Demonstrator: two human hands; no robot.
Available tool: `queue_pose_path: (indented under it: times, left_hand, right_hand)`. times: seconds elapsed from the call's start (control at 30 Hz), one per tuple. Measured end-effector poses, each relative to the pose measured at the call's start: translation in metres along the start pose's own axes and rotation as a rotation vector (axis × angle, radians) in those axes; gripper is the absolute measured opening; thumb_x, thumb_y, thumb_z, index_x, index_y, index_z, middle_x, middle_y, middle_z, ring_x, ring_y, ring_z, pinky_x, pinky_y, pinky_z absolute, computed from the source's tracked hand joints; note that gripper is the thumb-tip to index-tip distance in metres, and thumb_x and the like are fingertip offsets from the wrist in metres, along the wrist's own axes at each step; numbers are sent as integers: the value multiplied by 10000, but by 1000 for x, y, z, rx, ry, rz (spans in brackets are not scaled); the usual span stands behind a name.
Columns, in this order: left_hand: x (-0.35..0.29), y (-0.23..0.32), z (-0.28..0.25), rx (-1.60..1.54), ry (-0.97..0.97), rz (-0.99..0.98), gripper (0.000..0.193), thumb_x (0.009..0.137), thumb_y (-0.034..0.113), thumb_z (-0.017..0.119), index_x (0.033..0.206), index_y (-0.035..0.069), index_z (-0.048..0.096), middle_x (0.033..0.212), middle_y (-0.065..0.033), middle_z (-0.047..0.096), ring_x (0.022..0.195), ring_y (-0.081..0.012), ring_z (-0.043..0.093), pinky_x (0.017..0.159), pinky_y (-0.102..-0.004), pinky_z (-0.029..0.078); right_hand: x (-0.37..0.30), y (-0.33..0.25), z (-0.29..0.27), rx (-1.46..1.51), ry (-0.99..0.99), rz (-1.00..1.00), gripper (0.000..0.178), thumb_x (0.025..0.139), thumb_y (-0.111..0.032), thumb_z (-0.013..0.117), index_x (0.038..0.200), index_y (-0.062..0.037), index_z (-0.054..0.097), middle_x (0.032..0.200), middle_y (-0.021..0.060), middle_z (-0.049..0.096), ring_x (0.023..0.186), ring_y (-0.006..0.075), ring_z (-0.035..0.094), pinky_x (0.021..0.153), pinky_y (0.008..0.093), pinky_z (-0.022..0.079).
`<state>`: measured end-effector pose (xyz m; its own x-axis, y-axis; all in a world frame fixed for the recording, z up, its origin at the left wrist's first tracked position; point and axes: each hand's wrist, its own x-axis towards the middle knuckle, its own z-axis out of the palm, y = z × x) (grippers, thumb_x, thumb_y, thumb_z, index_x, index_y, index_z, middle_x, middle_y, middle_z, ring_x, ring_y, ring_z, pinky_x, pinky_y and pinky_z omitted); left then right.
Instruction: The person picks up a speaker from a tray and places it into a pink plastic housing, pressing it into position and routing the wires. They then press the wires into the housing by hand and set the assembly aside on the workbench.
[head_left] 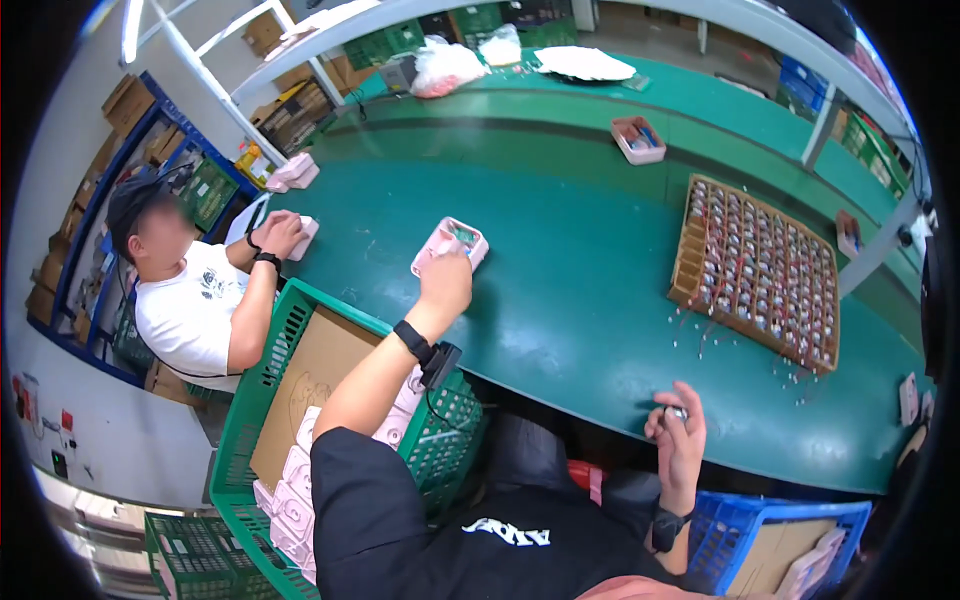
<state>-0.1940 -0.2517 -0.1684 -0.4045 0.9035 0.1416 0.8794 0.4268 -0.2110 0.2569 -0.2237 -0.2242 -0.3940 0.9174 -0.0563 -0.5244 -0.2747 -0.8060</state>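
Left hand (447, 285), curled, touches a pink case (478, 243) (grip: cannot tell); right hand (682, 445), loosely curled, holds a silvery part (677, 412); white lettering (512, 533) below both.

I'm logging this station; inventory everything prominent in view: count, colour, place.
Workbench: one, green, centre
Open case: one, pink, bench centre
Tray: one, brown, bench right
Wired parts: dozens, silvery, tray
Green crate: one, green, lower left
Crated cases: many, pink, green crate
Blue crate: one, blue, lower right
Bins: two, pink, far bench
Co-worker: one, white shirt, left
Small piece: one, silvery, right hand
Left hand: one, black wristband, at case
Right hand: one, black wristband, bench edge
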Motion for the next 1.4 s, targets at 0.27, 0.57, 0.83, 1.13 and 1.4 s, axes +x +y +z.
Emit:
queue_pose_path:
  times: [0.27, 0.57, 0.83, 1.13, 1.4]
  left_hand:
    - [-36, 94, -35, -231, -162, 423, 165, 871, 72, 690, 1029, 71, 739, 973, -190, 768, 939, -377, 761, 804, -483, 596]
    - [-65, 186, -72, -638, 178, 921, 144, 904, 140, 762, 1040, 103, 731, 965, -101, 672, 913, -312, 681, 836, -438, 509]
    - [-86, 189, -83, -1116, 338, 983, 281, 815, 75, 846, 1061, 72, 710, 1041, -84, 675, 939, -291, 665, 805, -427, 520]
    - [-61, 197, -93, -1085, 459, 915, 294, 814, 50, 835, 1064, 21, 683, 1028, -132, 680, 969, -344, 663, 849, -424, 555]
    - [14, 175, -82, -1016, 236, 795, 172, 836, 71, 816, 947, -3, 707, 913, -148, 698, 837, -319, 697, 742, -415, 570]
  right_hand:
    - [1, -15, 3, 9, 15, 43, 314, 1171, -304, 513, 1377, -67, 523, 1194, 165, 679, 673, 179, 571, 529, 311, 492]
    - [-19, -2, 13, 107, -25, -115, 253, 1151, -214, 522, 1349, -57, 526, 1319, 222, 663, 928, 236, 701, 735, 381, 614]
    - [9, -10, 74, 104, -134, -123, 352, 1137, -191, 481, 1450, -29, 494, 1487, 237, 595, 1351, 299, 613, 1137, 415, 487]
    - [47, 13, 65, -401, -24, -335, 468, 1158, -349, 451, 1471, -2, 478, 1545, 226, 565, 1412, 296, 573, 1176, 415, 455]
    - [104, -21, 30, -1428, -97, -819, 816, 951, -460, 798, 1545, -23, 448, 1609, 229, 480, 1492, 389, 487, 1185, 488, 444]
